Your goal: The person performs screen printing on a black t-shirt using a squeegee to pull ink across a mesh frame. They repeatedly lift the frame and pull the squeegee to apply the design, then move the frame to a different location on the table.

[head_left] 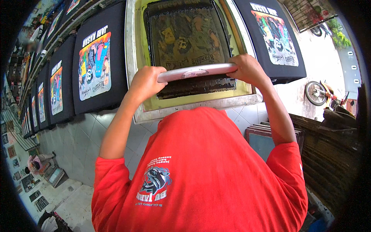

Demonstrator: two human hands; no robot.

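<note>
My left hand (148,83) and my right hand (245,69) are closed on either end of a long silver squeegee handle (197,72). It lies crosswise over a silkscreen in a pale metal frame (193,106), near the frame's edge closest to me. Dark ink (197,89) forms a thick band under the squeegee, and a darkened colourful design shows through the yellow-green mesh (152,99) beyond it. A printed black shirt (98,31) lies on a board left of the frame, and another (247,27) on the right. My red-clad torso is just below the frame.
More printed black shirts (62,77) line a long rack to the left. Framed screens (257,143) lean at the lower right, beside dark corrugated sheets (320,154). A motorbike (324,96) stands at the right. A person (36,164) is at the far lower left.
</note>
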